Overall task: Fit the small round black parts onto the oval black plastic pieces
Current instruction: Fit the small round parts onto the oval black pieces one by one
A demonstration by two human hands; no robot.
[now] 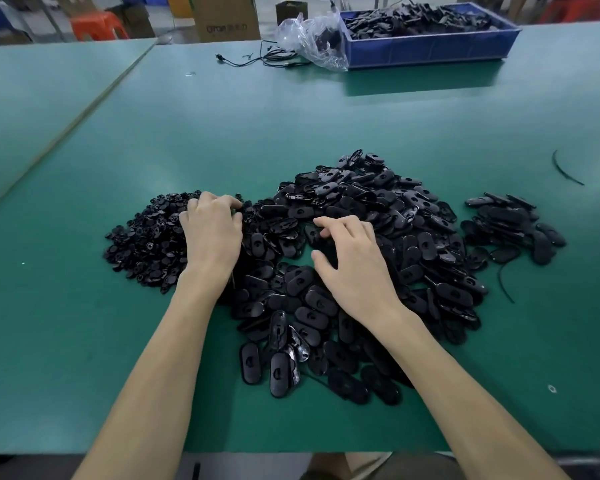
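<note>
Table (pixel 326 126): a green work surface is seen filling most of the view, with a seam running from 7 o'clock up to 12 o'clock on its left part.
Blue bin (pixel 430 50): it is set at the 1 o'clock edge of the table and is heaped with black parts; a crumpled clear plastic bag (pixel 312 39) is pressed against its left wall, with thin black cables (pixel 257 57) trailing to the left of the bag.
Oval black plastic pieces (pixel 378 209): a broad heap is spread over the table's middle, reaching from 12 o'clock down to 6 o'clock beneath the forearms.
Side stack (pixel 510 226): a smaller cluster of ovals is laid at 3 o'clock, just apart from the main heap.
Small round black parts (pixel 146 237): a loose pile is kept at 9 o'clock, touching the oval heap.
Left hand (pixel 212 233): it is laid palm-down at the right edge of the round parts, fingers curled into the pile; whether anything is pinched cannot be told.
Right hand (pixel 350 261): it is rested on the ovals, fingers bent and slightly spread, thumb held apart; no grasp can be confirmed.
</note>
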